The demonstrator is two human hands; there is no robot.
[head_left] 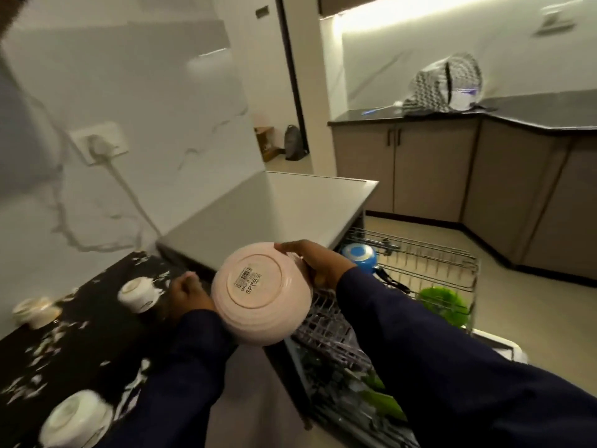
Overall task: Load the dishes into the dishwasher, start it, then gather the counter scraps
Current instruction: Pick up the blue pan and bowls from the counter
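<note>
Beside a dark counter (pixel 80 321), the dishwasher (pixel 268 208) stood open. The right hand (pixel 318 263) gripped a pink bowl (pixel 261 294), base and price sticker facing up; the left hand (pixel 184 294) was curled, its hold hidden.

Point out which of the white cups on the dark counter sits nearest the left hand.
The white cup just beside the left hand; the other two sit farther along the counter's left edge.

Right hand (pixel 318 265) gripping pink bowl (pixel 261 297) base-up beside the open dishwasher (pixel 268 215), left hand (pixel 185 295) curled behind it, white bowls (pixel 139 294) on the dark counter (pixel 80 350), green dish (pixel 442 305) in the rack (pixel 429 263)
</note>
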